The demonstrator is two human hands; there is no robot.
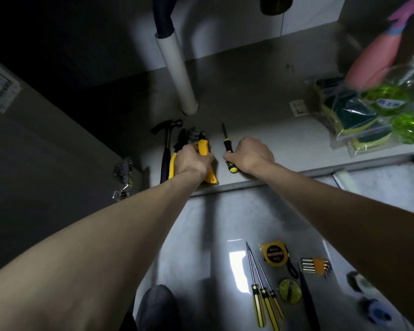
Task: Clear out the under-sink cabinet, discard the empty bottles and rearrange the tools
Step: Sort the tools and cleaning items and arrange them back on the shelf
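Both my arms reach onto the grey cabinet floor (261,108) under the sink. My left hand (193,161) grips yellow-handled pliers (203,146) whose dark jaws point away from me. Just left of them lies a black hammer (166,149). My right hand (251,155) holds the black and yellow handle of a screwdriver (227,144), its shaft pointing toward the back wall. On the tiled floor in front of the cabinet lie three yellow screwdrivers (265,304), a yellow tape measure (274,254), a set of hex keys (314,265) and a round yellow-green disc (289,290).
A white drain pipe (177,68) comes down to the cabinet floor just behind the tools. Bagged green and yellow sponges (359,123) and a pink glove (378,58) fill the cabinet's right side. The open door (46,139) with its hinges (123,177) stands on the left.
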